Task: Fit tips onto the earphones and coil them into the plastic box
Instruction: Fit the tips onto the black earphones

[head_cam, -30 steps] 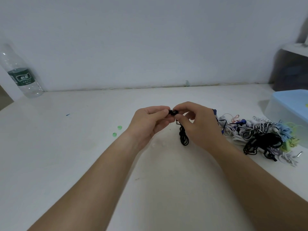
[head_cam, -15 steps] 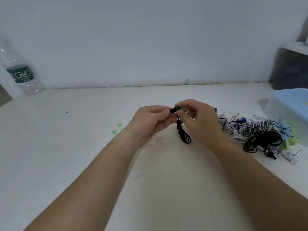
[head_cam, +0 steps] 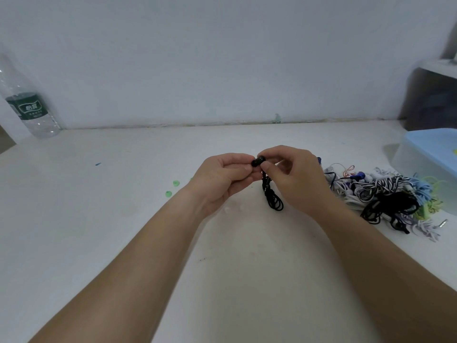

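- Little differs from half a second ago: my left hand (head_cam: pixel 222 179) and right hand (head_cam: pixel 296 179) still meet above the middle of the desk (head_cam: pixel 99 243), with the black earbud (head_cam: pixel 257 161) pinched between them in about the same spot.
- Against a second ago, the bud's bundled black cable (head_cam: pixel 273 199) hangs a touch further right, under my right palm.
- The plastic box (head_cam: pixel 430 157), with its blue top, sits at the far right edge, well apart from my hands.
- A tangled pile of earphones (head_cam: pixel 385 196) in white, black, striped, blue and green lies between the box and my right hand, which hides its left edge.
- Two green tips (head_cam: pixel 176 183) lie loose on the desk just left of my left wrist.
- A water bottle (head_cam: pixel 27 105) stands at the far left against the wall.
- Both forearms reach in from the bottom corners and converge.
- My left thumb and forefinger close on the bud's left end; the other fingers curl beneath.
- My right thumb and forefinger nip its right end.
- I cannot tell whether a tip is seated on it.
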